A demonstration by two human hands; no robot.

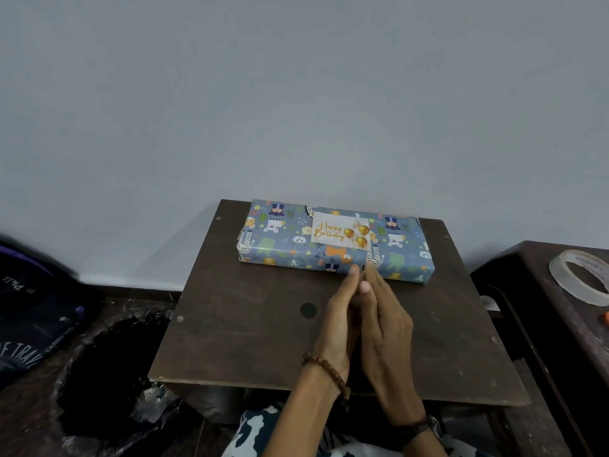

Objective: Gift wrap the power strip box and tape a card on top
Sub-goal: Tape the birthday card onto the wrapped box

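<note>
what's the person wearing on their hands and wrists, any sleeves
No sleeves show: both forearms are bare. The left hand has a bracelet of round brown beads at the wrist. The right hand has a dark band at the wrist, with what may be a watch at its edge. No gloves or rings visible.

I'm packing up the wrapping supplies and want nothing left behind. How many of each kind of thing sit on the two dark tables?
Wrapped box: 1
Birthday card, on top of the box: 1
Roll of clear tape, on the right table: 1
Small orange thing at the picture's right edge, too cut off to name: 1
Total: 4
</note>
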